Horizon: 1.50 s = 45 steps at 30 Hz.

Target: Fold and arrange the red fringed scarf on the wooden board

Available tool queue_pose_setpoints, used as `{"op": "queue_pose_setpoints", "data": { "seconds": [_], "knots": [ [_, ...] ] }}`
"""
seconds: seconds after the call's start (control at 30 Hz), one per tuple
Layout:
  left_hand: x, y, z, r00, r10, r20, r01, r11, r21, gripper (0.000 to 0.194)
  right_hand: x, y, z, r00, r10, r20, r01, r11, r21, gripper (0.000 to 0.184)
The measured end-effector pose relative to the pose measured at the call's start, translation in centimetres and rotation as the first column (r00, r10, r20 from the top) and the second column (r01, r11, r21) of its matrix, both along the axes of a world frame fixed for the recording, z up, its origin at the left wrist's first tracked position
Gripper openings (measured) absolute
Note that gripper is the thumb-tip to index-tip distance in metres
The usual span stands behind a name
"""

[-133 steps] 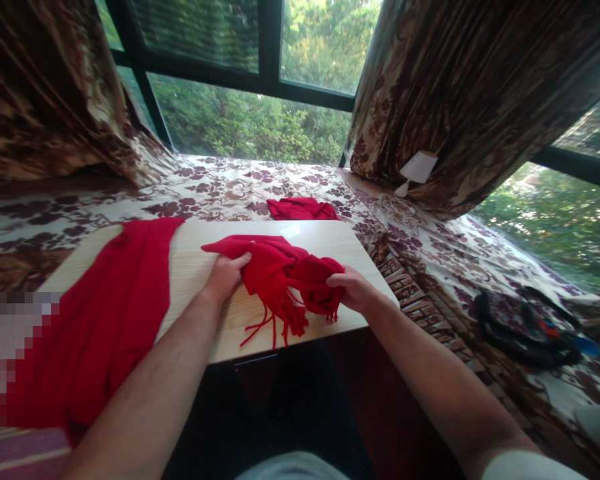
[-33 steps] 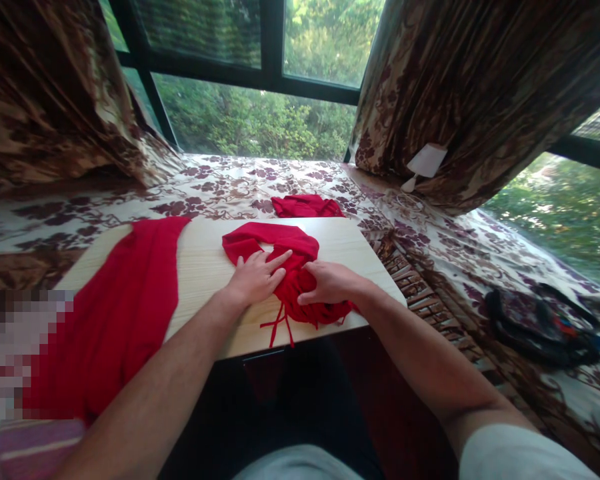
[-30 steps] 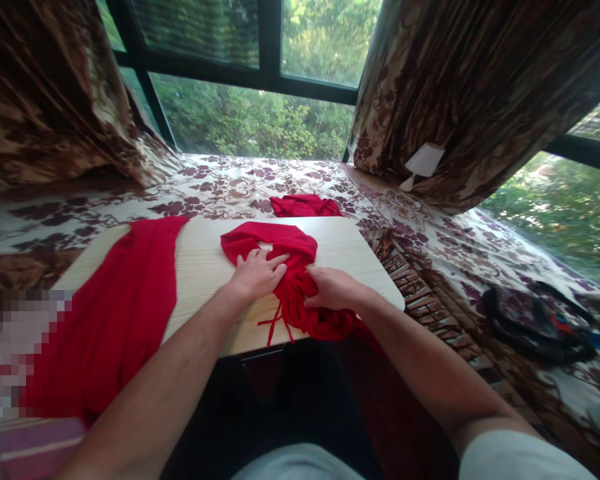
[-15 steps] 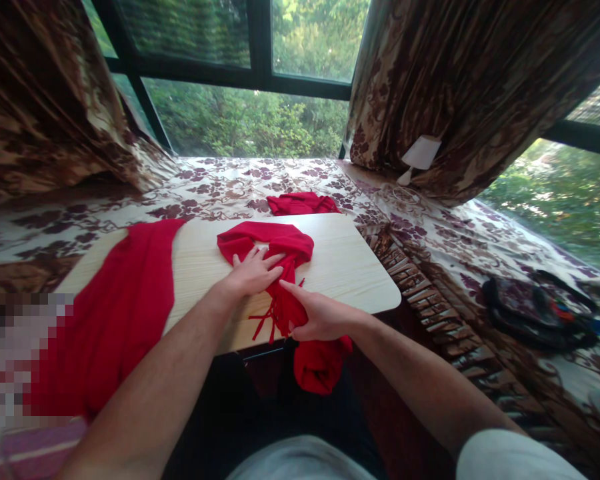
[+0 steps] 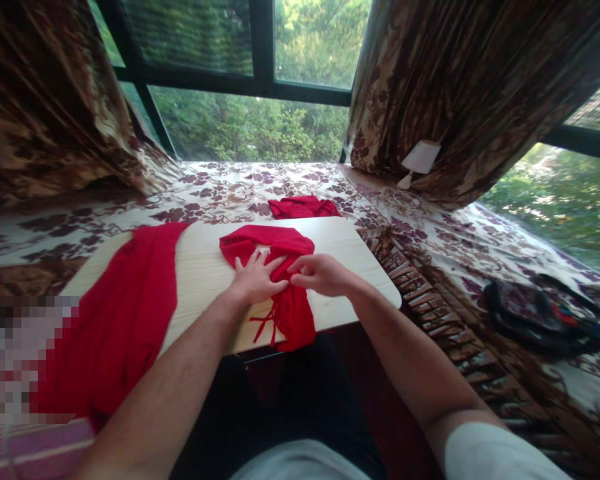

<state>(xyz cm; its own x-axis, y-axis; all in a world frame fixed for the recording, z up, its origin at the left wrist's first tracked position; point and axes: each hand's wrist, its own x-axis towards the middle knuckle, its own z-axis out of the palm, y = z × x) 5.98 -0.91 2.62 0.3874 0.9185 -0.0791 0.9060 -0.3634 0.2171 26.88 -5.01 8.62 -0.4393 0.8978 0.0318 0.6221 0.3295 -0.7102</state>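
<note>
A red scarf with a knotted fringe lies in a loop on the light wooden table, its ends crossing toward me. My left hand rests on the loop and the crossing, fingers spread and lying flat. To its right, my right hand is closed, thumb and fingers bent together at the scarf's crossing; its fingertips are partly hidden. One bunched end of the scarf hangs over the table's near edge below my right hand.
Another red cloth drapes over the table's left side. Behind the table lies a folded red cloth on the flowered cover. A small white lamp stands by the curtain. On the right sits a black bag.
My right hand has moved up from the hanging end to the crossing. The bundle that hung lower below the edge is drawn up. My left hand stays put.
</note>
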Motion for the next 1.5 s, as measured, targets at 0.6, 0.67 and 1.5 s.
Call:
{"op": "queue_pose_setpoints", "data": {
  "seconds": [0.6, 0.67, 1.5],
  "knots": [
    [-0.5, 0.2, -0.8, 0.992, -0.003, 0.123, -0.005, 0.998, 0.061, 0.055, -2.2, 0.9, -3.9, 0.985, -0.042, 0.165, -0.002, 0.966, 0.258, 0.021],
    [-0.5, -0.1, -1.0, 0.989, -0.016, 0.148, -0.002, 0.993, 0.114, 0.053, -2.3, 2.5, -4.0, 0.974, -0.187, 0.127, 0.122, 0.909, 0.398, 0.028],
    [-4.6, 5.2, -0.6, 0.986, 0.067, 0.154, -0.092, 0.982, 0.164, 0.053, -1.2, 7.4, -8.6, 0.868, -0.496, -0.013, 0.435, 0.748, 0.501, 0.046]
  ]
}}
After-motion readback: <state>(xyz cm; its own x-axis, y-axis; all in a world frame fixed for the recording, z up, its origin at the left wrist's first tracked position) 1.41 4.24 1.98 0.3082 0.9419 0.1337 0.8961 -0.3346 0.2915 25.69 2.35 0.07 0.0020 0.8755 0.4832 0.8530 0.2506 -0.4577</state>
